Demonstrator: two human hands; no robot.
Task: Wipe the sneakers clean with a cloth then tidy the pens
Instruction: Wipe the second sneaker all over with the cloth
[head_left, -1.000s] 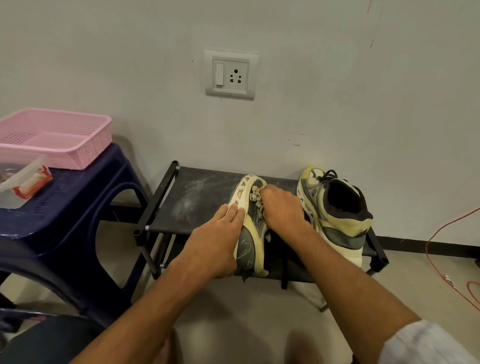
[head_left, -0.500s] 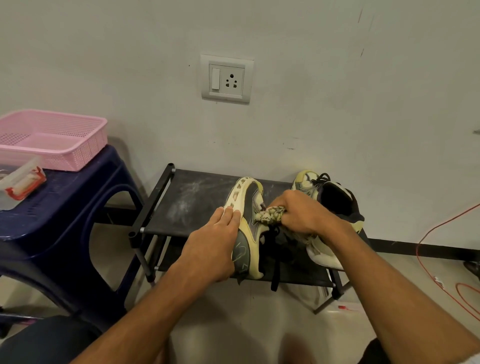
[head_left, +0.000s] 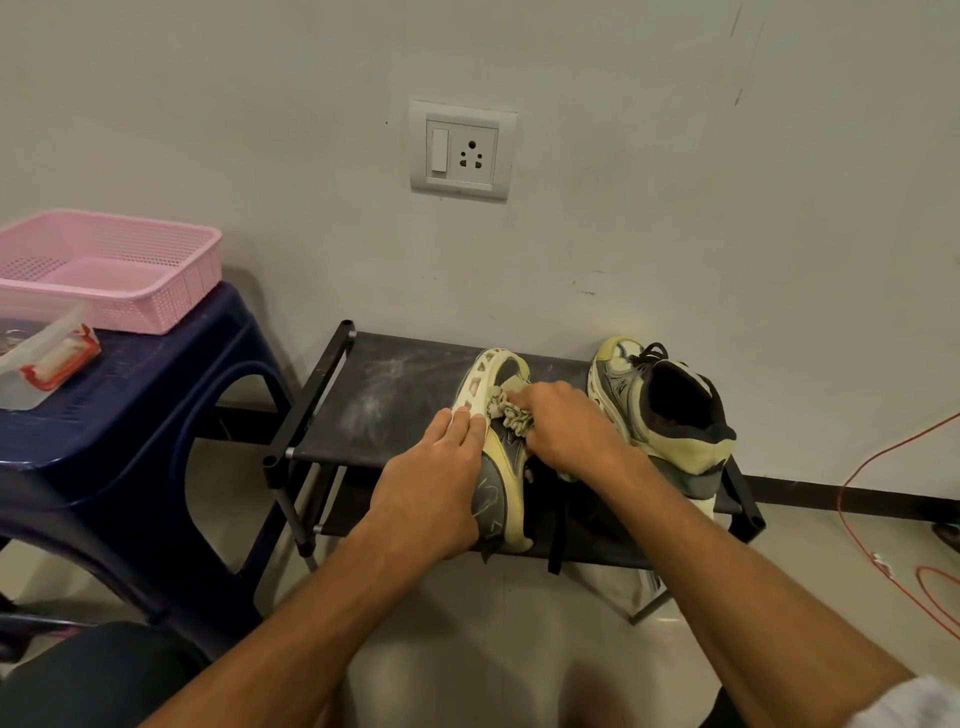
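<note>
Two grey and cream sneakers sit on a low black shoe rack (head_left: 395, 395). The left sneaker (head_left: 496, 470) lies tipped on its side, sole to the left. My left hand (head_left: 434, 488) lies on its sole edge and heel with straight fingers, steadying it. My right hand (head_left: 563, 428) grips a bunched beige cloth (head_left: 511, 413) and presses it onto the sneaker's upper near the toe. The right sneaker (head_left: 670, 410) stands upright at the rack's right end, untouched. No pens are visible.
A dark blue plastic stool (head_left: 135, 415) stands at the left, carrying a pink mesh basket (head_left: 109, 270) and a clear container with red clips (head_left: 39, 358). A wall socket (head_left: 462, 150) is above the rack. An orange cable (head_left: 883, 499) trails on the floor at right.
My right hand with the cloth pulled back to the sneaker's middle, then moved forward again onto the toe area. My left hand stayed on the sole. The view shifted slightly.
</note>
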